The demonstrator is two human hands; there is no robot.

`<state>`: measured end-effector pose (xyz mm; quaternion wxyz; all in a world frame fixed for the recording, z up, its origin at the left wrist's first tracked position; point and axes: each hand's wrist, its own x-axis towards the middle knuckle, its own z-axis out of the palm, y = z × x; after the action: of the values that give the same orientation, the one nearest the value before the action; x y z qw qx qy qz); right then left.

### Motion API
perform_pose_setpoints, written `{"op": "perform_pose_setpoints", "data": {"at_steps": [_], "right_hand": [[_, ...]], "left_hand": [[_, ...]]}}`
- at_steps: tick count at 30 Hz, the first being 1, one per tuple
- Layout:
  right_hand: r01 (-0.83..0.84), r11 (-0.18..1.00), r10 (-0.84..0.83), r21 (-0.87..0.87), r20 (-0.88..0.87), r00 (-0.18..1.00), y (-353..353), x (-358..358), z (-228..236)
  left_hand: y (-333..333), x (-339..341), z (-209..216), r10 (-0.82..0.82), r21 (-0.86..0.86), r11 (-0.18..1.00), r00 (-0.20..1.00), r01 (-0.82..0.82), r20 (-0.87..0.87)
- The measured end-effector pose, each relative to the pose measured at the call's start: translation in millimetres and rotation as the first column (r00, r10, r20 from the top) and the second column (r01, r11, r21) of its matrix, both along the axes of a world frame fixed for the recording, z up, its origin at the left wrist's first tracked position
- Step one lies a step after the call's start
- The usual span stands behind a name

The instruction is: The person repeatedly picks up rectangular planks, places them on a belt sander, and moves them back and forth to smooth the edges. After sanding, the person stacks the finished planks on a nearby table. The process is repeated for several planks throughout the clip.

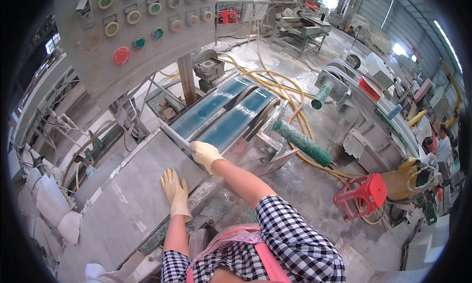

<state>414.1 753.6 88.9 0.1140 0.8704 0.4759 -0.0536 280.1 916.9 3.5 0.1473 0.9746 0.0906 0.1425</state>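
Note:
A broad grey stone slab [129, 192] lies flat in front of me, its surface wet and shiny in places. My left hand [174, 188], in a cream rubber glove, rests palm down on the slab with its fingers stretched out. At the slab's far right corner is my right hand [205, 154], gloved the same way. Its fingers curl round the near end of a thin grey strip [175, 136] that runs along the slab's far edge; the fingertips are partly hidden. Just beyond the strip are two blue conveyor belts [227, 121].
A control panel [147, 32] with several round buttons hangs at upper left. Green rollers [305, 144] stick out right of the belts. Yellow hoses [295, 106] cross the wet floor. A red plastic stool [364, 194] stands at right, near more machinery.

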Motion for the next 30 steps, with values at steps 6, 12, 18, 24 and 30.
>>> {"op": "perform_pose_setpoints", "data": {"at_steps": [6, 12, 18, 24, 30], "right_hand": [[0.627, 0.503, -0.366, 0.594, -0.512, 0.778, 2, -6, -16], [0.574, 0.483, -0.326, 0.661, -0.473, 0.819, -4, -7, -26], [0.548, 0.454, -0.365, 0.703, -0.414, 0.834, -11, -15, -28], [0.548, 0.482, -0.349, 0.684, -0.424, 0.836, -11, -21, -27], [0.526, 0.429, -0.375, 0.734, -0.385, 0.843, -16, -12, -27]], "left_hand": [[3, 50, 11, 0.152, -0.178, 0.969, 0.98, -0.174, -0.132], [-30, 116, 31, 0.321, -0.027, 0.941, 0.912, -0.339, -0.256], [-39, 141, 38, 0.448, 0.044, 0.89, 0.85, -0.454, -0.277], [-30, 159, 42, 0.476, 0.063, 0.872, 0.81, -0.486, -0.341], [-28, 160, 84, 0.363, -0.114, 0.889, 0.835, -0.443, -0.414]]}}
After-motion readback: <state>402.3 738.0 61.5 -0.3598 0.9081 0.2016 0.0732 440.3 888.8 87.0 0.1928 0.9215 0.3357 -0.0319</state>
